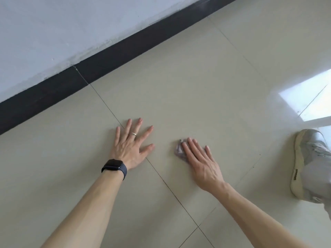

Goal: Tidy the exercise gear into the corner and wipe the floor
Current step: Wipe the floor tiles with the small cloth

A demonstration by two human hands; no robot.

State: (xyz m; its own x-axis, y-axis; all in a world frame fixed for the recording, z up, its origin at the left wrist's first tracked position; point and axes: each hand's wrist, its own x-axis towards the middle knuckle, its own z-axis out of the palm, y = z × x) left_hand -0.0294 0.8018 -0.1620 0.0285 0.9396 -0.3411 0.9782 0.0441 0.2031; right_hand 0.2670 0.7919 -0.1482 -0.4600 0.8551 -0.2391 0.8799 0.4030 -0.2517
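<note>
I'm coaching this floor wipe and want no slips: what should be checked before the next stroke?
1. Cloth under right hand: ok, straight fingers press it down.
2. Left hand braced on floor: ok, flat, fingers spread.
3. Tiles toward baseboard free of objects: ok.
4. Shoe off the stroke path: ok, well to the right.
5. Cloth damp: cannot tell.

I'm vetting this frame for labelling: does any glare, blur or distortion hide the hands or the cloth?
Head view: a bright reflection glares on the floor at right, clear of both hands. Head view: the left hand and right hand are evenly lit, slightly soft. Head view: the cloth under the right hand looks smeared, and the baseboard runs diagonally, so the frame is tilted.
</note>
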